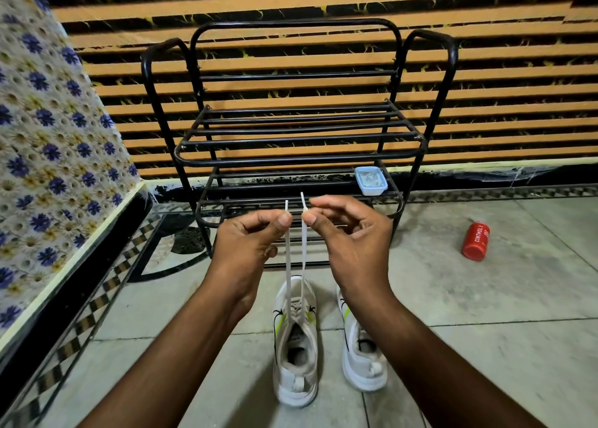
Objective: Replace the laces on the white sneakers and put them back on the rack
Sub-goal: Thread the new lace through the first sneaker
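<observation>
Two white sneakers stand side by side on the tiled floor, toes toward the rack: the left sneaker (295, 346) and the right sneaker (362, 359), partly hidden by my right forearm. A white lace (288, 259) runs up taut from the left sneaker's eyelets in two strands. My left hand (249, 240) pinches the left strand near its tip. My right hand (349, 236) pinches the right strand near its tip. Both tips stick up above my fingers. The black metal shoe rack (297, 136) stands just beyond my hands.
A small pale blue lidded box (370, 180) sits on the rack's lower shelf at the right. A red can (475, 241) lies on the floor to the right. A floral tiled wall (48, 136) runs along the left; a striped wall is behind the rack.
</observation>
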Motion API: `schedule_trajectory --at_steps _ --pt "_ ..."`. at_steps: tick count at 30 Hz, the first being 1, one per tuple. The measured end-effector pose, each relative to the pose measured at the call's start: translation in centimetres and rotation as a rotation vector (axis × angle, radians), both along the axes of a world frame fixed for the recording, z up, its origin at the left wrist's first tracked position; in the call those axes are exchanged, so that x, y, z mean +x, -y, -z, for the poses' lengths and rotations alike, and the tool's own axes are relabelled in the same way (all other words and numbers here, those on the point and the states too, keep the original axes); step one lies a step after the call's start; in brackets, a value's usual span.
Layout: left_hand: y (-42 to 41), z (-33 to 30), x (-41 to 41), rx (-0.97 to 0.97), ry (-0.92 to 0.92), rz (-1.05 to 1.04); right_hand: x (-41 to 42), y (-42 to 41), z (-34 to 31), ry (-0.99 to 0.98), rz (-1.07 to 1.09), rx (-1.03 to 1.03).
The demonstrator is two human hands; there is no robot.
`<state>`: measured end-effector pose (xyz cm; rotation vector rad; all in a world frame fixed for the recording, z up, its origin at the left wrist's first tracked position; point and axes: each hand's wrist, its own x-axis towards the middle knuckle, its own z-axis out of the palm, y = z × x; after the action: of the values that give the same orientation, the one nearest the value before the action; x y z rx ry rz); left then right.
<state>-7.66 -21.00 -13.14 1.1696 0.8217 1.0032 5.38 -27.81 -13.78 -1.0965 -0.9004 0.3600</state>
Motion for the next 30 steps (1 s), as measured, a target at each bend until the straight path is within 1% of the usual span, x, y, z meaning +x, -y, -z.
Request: schedule_trajectory --at_steps 3,6,8,9,11,12,14,16,18,21,24,26,30 --pt "-0.7 0.8 0.0 0.017 0.013 0.003 0.3 -0.1 1.0 0.007 0.011 -0.037" --pt "-1.4 2.3 0.2 -0.076 0.074 0.019 0.7 -0.2 2.8 -0.101 -0.053 -0.100" --pt "-2.0 3.7 0.1 -0.107 0.045 0.026 1.2 -0.3 4.1 -0.080 -0.022 -0.145" --pt "-2.2 5.0 0.1 -0.108 -0.018 0.024 1.6 -0.4 5.4 -0.041 0.013 -0.174" --pt "-3.0 7.7 -0.3 -0.043 -0.193 0.028 2.2 -0.7 7.6 0.057 0.101 -0.225" --pt "-3.4 9.3 -0.6 0.028 -0.293 0.030 2.5 -0.7 8.7 0.116 0.145 -0.260" --pt "-4.3 12.7 -1.5 0.239 -0.533 0.051 3.0 -0.7 11.0 0.224 0.207 -0.346" --pt "-4.8 15.8 -2.3 0.388 -0.785 0.135 3.3 -0.6 13.5 0.292 0.217 -0.415" --pt "-5.0 18.4 -2.9 0.390 -0.888 0.237 3.6 -0.6 16.1 0.338 0.184 -0.498" --pt "-5.1 21.2 -2.6 0.332 -0.898 0.269 3.0 -0.3 19.3 0.395 0.106 -0.642" --pt "-5.5 22.2 -1.9 0.365 -0.872 0.258 1.6 0.0 21.3 0.356 0.049 -0.641" --pt "-6.0 22.3 -1.5 0.359 -0.868 0.293 0.7 -0.1 22.0 0.333 0.027 -0.637" --pt "-6.5 22.4 -0.9 0.373 -0.877 0.369 -0.6 -0.3 22.9 0.360 0.062 -0.675"
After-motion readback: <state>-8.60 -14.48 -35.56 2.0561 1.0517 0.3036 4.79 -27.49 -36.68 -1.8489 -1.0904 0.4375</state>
